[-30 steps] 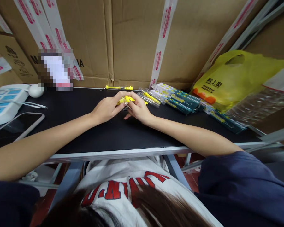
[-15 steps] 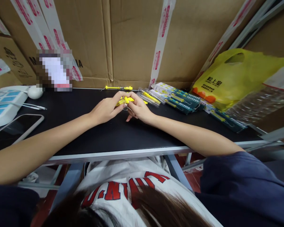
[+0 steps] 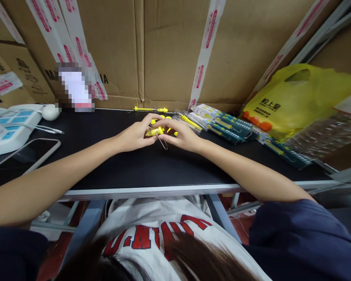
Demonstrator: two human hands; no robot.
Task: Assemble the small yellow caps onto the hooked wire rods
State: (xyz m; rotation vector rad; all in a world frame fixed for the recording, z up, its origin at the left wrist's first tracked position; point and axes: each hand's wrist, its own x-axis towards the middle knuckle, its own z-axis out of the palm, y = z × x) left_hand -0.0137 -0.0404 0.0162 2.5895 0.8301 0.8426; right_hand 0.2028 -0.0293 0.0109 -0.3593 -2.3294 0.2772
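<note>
A short yellow spring scale piece (image 3: 154, 132) with a bent wire hook (image 3: 163, 144) is between my two hands above the black tabletop. My left hand (image 3: 134, 134) grips its left end with curled fingers. From the other side, my right hand (image 3: 183, 134) pinches it near the hook, thumb and fingertips closed. More yellow pieces (image 3: 169, 117) show just behind my fingers, partly hidden. Farther back lies a long yellow spring scale (image 3: 150, 109) with a hook at its left end. Beside my right hand is a pile of clear tubes and yellow parts (image 3: 191, 121).
Green and white packages (image 3: 225, 123) lie to the right, near a yellow plastic bag (image 3: 298, 101) and a clear wrapped bundle (image 3: 324, 132). On the left are a white power strip (image 3: 14, 130), cables and a phone (image 3: 26, 156). Cardboard (image 3: 169, 50) stands behind the table.
The yellow piece has turned, so its body and hook show more plainly between my hands. My fingers have spread apart slightly. The view has shifted a little to the left.
</note>
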